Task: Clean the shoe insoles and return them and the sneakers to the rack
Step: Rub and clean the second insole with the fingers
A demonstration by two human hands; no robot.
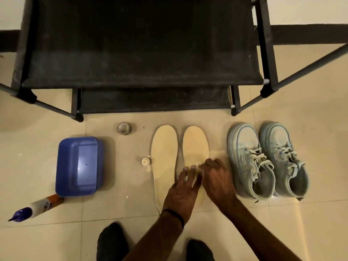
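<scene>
Two pale yellow insoles lie side by side on the tiled floor, the left insole [163, 159] and the right insole [195, 146]. My left hand [181, 189] presses flat on the heel half of the right insole with straight fingers. My right hand [216, 178] is curled on a small whitish cloth [199, 165] held against the same insole; the hand is blurred. Two light blue sneakers [267, 161] stand together to the right of the insoles. The black shoe rack [143, 76] stands behind them.
A blue plastic tub [79, 166] sits on the floor at left, with a white bottle with a blue nozzle [35, 207] lying in front of it. A small round lid [124, 128] and a small white cap [146, 161] lie near the insoles. My feet in dark socks [113, 242] are at the bottom.
</scene>
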